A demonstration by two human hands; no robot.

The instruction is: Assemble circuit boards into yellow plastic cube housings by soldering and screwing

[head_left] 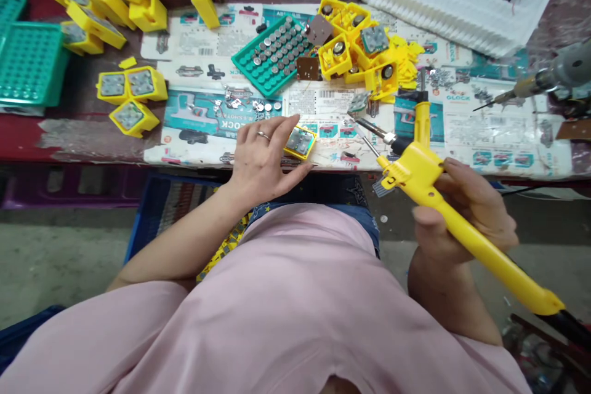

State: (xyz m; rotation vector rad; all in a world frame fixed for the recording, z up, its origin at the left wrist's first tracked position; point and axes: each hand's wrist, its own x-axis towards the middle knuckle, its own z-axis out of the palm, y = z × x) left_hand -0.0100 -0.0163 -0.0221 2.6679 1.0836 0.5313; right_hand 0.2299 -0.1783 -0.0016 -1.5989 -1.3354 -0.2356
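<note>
My left hand (265, 157) rests at the table's front edge, thumb and fingers closed round a small yellow case (314, 140) with a circuit board (300, 141) in it. In my right hand (466, 215) is a yellow soldering gun (422, 175), its metal tip and thin feed tube pointing up and left. The tip (357, 117) is apart from the held case, close to a loose grey-and-green board (359, 102). Above my left hand lies a green tray (272, 89) with rows of small silver round parts.
Yellow cases (335, 58) with round metal parts are heaped behind. Three filled cases (132, 83) stand at left, beside stacked green trays (32, 61). An electric screwdriver (549, 77) juts in from the right. A white rack (443, 9) with wired parts stands at the back.
</note>
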